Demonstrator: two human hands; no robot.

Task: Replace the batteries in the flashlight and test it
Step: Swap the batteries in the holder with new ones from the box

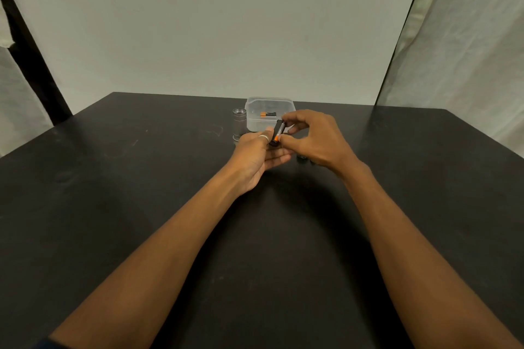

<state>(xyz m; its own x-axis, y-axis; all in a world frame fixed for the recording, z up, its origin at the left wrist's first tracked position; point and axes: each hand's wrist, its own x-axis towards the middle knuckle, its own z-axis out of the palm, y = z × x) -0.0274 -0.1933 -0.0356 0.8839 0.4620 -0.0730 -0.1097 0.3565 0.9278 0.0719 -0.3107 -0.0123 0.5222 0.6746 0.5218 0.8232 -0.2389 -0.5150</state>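
Seating the battery (279,133) needs care: left hand (256,156) grips the holder (274,142), right hand (314,140) pinches the battery; spare battery (268,114) at 12 o'clock.

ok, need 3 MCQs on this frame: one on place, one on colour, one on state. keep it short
1. Where does the silver flashlight body stand?
A. left of the clear box
B. inside the box
C. at the table's near edge

2. What colours is the battery in the box?
A. green and white
B. orange and black
C. all blue

3. What is the state of the battery holder?
A. lying alone on the table
B. held between the left hand and right hand
C. screwed into the flashlight

Answers:
1. A, it stands upright beside the box's left wall.
2. B, an orange end and a black body show through the plastic.
3. B, fingers of both hands grip it above the table.
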